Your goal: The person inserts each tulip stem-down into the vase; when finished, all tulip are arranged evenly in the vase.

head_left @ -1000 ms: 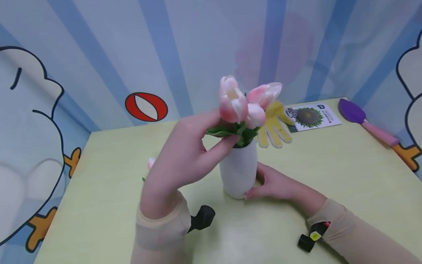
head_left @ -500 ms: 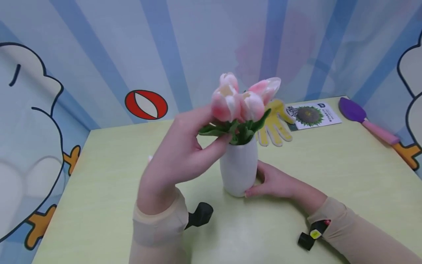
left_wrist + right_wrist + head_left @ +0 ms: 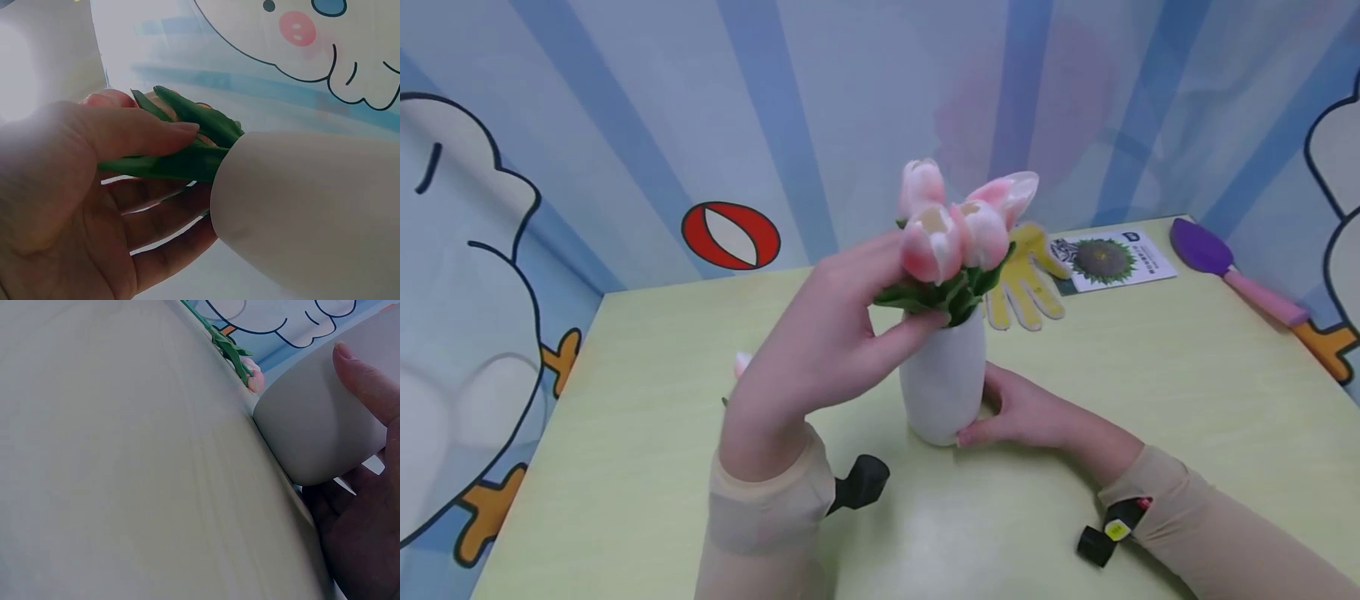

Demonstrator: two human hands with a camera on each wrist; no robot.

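A white vase (image 3: 943, 383) stands upright on the table, holding several pink-and-white artificial tulips (image 3: 932, 242). My left hand (image 3: 820, 350) pinches the tulips just above the vase mouth. In the left wrist view its thumb lies on the green leaves (image 3: 187, 164), with the fingers behind them. The lower stems are hidden inside the vase. Low on the vase's right side, my right hand (image 3: 1026, 412) grips it near the base. The right wrist view has the right thumb on the vase wall and the other fingers curled beneath, partly in shadow.
Another tulip (image 3: 253, 376) lies on the table to the left, mostly hidden by my left arm in the head view. Behind the vase are a yellow glove (image 3: 1026, 283) and a sunflower-head packet (image 3: 1108, 262). A purple trowel with a pink handle (image 3: 1262, 296) lies at the right back.
My left hand and the tulips have shifted a little left, then back right, and the blooms sit in a slightly different arrangement. The vase and right hand have stayed in place.
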